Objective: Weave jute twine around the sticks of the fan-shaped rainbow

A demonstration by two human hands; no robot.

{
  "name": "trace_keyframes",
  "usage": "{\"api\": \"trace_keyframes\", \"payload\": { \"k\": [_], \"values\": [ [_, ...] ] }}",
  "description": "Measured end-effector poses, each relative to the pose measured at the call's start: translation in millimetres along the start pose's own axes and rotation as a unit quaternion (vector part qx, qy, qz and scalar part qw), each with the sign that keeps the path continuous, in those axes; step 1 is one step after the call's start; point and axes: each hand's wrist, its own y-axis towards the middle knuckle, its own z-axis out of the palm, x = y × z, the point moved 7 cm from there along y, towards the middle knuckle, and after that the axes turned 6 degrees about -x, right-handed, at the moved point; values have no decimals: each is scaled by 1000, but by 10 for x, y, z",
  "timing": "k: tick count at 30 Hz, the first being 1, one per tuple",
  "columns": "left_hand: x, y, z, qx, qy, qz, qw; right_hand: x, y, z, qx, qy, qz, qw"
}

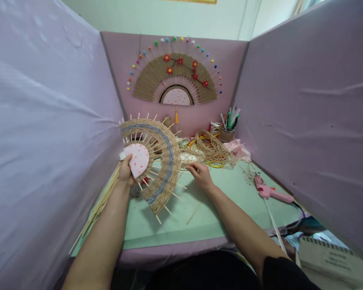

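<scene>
My left hand (pixel 126 172) grips a half-round woven fan (pixel 176 161) by its pink dotted centre (pixel 140 158), thumb on the front. The fan is tilted, its curved edge toward the right. Brown twine is woven over thin wooden sticks, with a blue-grey band (pixel 170 157) along the middle, and the stick ends poke out past the weave. At the fan's right edge, my right hand (pixel 202 176) is closed in a pinch. Whatever is between those fingertips is too small to make out; a stick end or a strand is possible.
A finished-looking fan (pixel 151 78) with red flowers hangs on the back panel. Tangled twine (pixel 210 145), a tool cup (pixel 226 135) and a pink cloth (pixel 237 150) sit behind. A pink glue gun (pixel 272 194) lies right; long sticks (pixel 101 203) lie left. Panels enclose the table.
</scene>
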Motion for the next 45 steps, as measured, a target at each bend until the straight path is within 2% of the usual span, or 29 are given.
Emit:
{"api": "trace_keyframes", "payload": {
  "k": [9, 16, 23, 28, 33, 39, 45],
  "values": [
    [144, 79, -89, -36, 18, -17, 999, -68, -140, -125, -33, -33, -26, 999],
    [157, 74, -98, -26, 39, -26, 999, -76, -143, -171, -50, -48, -39, 997],
    [95, 54, -120, -38, 51, -12, 998, -170, -155, -123, -6, -9, -2, 1000],
    [91, 45, -123, -27, 53, -15, 998, -171, -159, -116, 3, -36, -10, 999],
    [162, 37, -110, -14, 59, -42, 997, -156, -173, -84, 7, -33, -8, 999],
    [304, -40, -10, 20, 60, -69, 996, -124, -199, -47, 6, -38, -6, 999],
    [303, -36, -24, 13, 55, -75, 996, -132, -194, -19, 24, -21, 8, 999]
  ]
}}
